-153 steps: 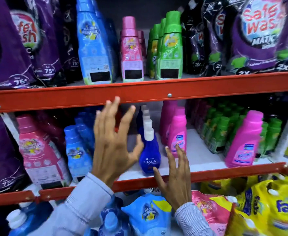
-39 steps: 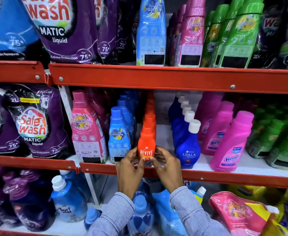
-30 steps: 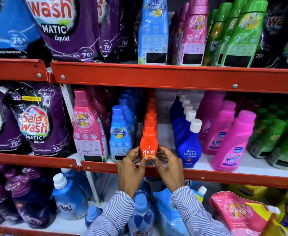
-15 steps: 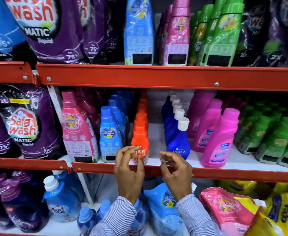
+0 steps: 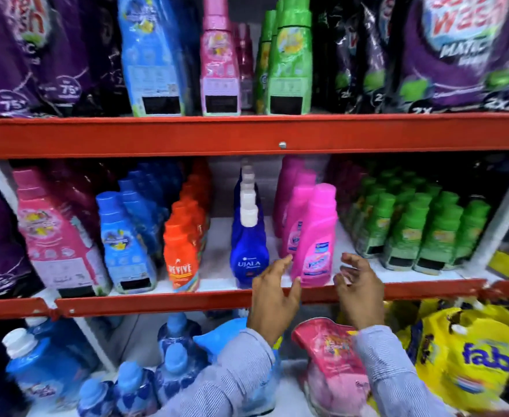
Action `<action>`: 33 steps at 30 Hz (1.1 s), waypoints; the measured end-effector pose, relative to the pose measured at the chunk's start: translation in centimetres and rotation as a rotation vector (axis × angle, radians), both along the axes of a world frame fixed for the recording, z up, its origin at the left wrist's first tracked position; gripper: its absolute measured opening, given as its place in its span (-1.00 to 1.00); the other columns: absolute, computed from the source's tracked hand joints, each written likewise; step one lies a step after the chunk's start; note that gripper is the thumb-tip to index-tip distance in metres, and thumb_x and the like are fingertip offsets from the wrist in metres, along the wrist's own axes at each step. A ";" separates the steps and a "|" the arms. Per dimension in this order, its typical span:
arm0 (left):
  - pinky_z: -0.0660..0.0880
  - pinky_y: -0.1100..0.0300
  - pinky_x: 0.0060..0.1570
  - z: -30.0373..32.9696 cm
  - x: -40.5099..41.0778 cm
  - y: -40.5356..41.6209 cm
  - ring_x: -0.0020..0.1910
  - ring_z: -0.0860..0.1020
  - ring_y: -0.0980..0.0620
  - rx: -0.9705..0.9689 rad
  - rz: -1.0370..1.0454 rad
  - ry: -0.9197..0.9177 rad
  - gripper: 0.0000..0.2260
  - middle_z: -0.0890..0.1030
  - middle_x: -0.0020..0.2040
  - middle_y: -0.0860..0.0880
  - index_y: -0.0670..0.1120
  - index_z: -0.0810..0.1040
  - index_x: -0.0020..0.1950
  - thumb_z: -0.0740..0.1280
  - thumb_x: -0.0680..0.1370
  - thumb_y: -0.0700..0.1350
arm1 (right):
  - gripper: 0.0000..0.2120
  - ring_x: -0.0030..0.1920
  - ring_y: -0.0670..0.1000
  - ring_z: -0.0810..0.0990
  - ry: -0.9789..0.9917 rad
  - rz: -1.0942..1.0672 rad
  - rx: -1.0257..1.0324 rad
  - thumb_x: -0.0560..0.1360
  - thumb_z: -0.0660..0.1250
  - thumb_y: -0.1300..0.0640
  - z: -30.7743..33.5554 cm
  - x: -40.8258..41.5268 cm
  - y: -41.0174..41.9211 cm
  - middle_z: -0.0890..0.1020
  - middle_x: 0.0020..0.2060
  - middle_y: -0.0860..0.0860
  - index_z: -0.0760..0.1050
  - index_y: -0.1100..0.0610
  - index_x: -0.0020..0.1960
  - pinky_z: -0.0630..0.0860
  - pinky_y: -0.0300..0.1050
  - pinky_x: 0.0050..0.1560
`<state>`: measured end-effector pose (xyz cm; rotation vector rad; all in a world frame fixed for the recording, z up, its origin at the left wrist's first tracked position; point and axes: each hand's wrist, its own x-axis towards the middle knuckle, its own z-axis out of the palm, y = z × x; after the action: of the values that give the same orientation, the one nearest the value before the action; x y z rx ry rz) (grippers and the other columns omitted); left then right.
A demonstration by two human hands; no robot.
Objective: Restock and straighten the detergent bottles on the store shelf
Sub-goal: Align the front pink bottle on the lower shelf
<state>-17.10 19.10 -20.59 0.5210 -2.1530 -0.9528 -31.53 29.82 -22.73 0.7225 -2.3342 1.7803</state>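
On the middle shelf (image 5: 187,302), the front pink Vanish bottle (image 5: 314,236) heads its row at the shelf's front edge, leaning slightly left. My left hand (image 5: 272,291) is open just left of its base, fingertips near it. My right hand (image 5: 358,291) is open to its right, fingers curled and apart from the bottle. Neither hand holds anything. To the left stand a blue Ujala bottle (image 5: 248,248) with a white cap and an orange Revive bottle (image 5: 181,254), each heading its own row.
Blue (image 5: 124,242) and pink (image 5: 57,236) softener bottles stand at the left, green bottles (image 5: 412,230) at the right. The top shelf (image 5: 247,133) carries tall bottles and purple pouches. Below lie blue bottles (image 5: 45,365), a pink pouch (image 5: 331,356) and yellow bags (image 5: 472,356).
Both hands have let go of the orange Revive bottle and moved right, now flanking the front pink bottle. The view has shifted right with them.
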 end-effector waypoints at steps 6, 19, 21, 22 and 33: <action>0.56 -0.04 0.29 0.3 -2.9 0.3 0.24 0.64 -0.15 0.056 0.024 -0.104 -0.55 0.68 0.26 -0.15 -0.15 0.45 0.42 0.44 0.56 -0.12 | -0.66 -0.15 -0.15 0.69 0.046 0.173 0.110 0.44 0.32 0.49 0.3 -0.9 0.4 0.72 -0.09 0.03 0.60 0.18 0.12 0.55 -0.43 -0.05; 0.49 -0.06 0.35 -0.6 -3.5 0.6 0.31 0.58 -0.18 0.014 0.144 -0.123 -0.58 0.61 0.34 -0.19 -0.18 0.40 0.46 0.33 0.61 -0.16 | -0.75 -0.19 -0.23 0.71 -0.025 0.275 0.003 0.44 0.48 0.33 -0.8 -2.0 0.4 0.76 -0.17 -0.10 0.65 0.07 0.04 0.64 -0.33 -0.10; 0.47 -0.07 0.37 -0.6 -3.5 0.8 0.32 0.56 -0.17 0.015 0.148 -0.126 -0.57 0.59 0.36 -0.19 -0.19 0.38 0.49 0.31 0.63 -0.15 | -0.78 -0.14 -0.20 0.73 -0.033 0.269 -0.001 0.43 0.51 0.28 -0.7 -1.9 0.5 0.77 -0.14 -0.09 0.67 0.07 0.05 0.66 -0.27 -0.06; 0.47 -0.08 0.38 -0.7 -3.5 0.8 0.33 0.56 -0.16 0.015 0.151 -0.125 -0.57 0.58 0.37 -0.19 -0.19 0.36 0.50 0.30 0.64 -0.15 | -0.78 -0.13 -0.20 0.73 -0.035 0.270 -0.006 0.43 0.52 0.26 -0.7 -1.9 0.5 0.77 -0.13 -0.09 0.67 0.07 0.05 0.66 -0.25 -0.04; 0.51 -0.04 0.38 -0.7 -3.0 1.1 0.32 0.57 -0.12 0.051 0.183 -0.087 -0.59 0.59 0.36 -0.17 -0.18 0.40 0.48 0.31 0.63 -0.14 | -0.75 -0.03 -0.22 0.71 -0.021 0.323 0.043 0.44 0.51 0.23 -0.4 -1.7 1.0 0.76 -0.08 -0.13 0.67 0.02 0.08 0.65 -0.14 0.12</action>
<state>-20.13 20.24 -21.28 0.7831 -2.1193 -0.8998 -33.28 30.80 -23.12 1.1495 -2.3859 1.8669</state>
